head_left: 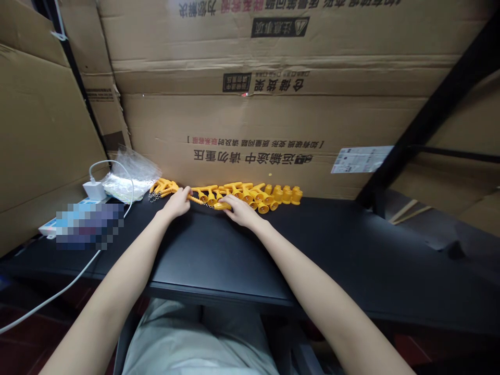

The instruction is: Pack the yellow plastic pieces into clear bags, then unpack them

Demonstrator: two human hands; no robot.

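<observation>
My left hand (pixel 179 202) is closed on a thin yellow plastic rod (pixel 195 199), whose end sticks out to the right. Close by, my right hand (pixel 238 209) pinches a thick yellow plastic piece (pixel 222 206). A short metal chain or spring (pixel 208 205) shows between the two hands; where it attaches I cannot make out. Behind my hands lies a row of yellow cup-ended pieces (pixel 263 207) with T-shaped tops. Left of my left hand are several yellow pieces with metal chains (pixel 154 196), bunched together.
Cardboard (pixel 250 120) walls stand behind and left of the black table (pixel 219 250). Several yellow caps (pixel 296 196) stand at the row's right end. At left are a clear plastic bag (pixel 130 177), a white charger (pixel 94 189) with its cable, and a blurred-out item (pixel 89 226).
</observation>
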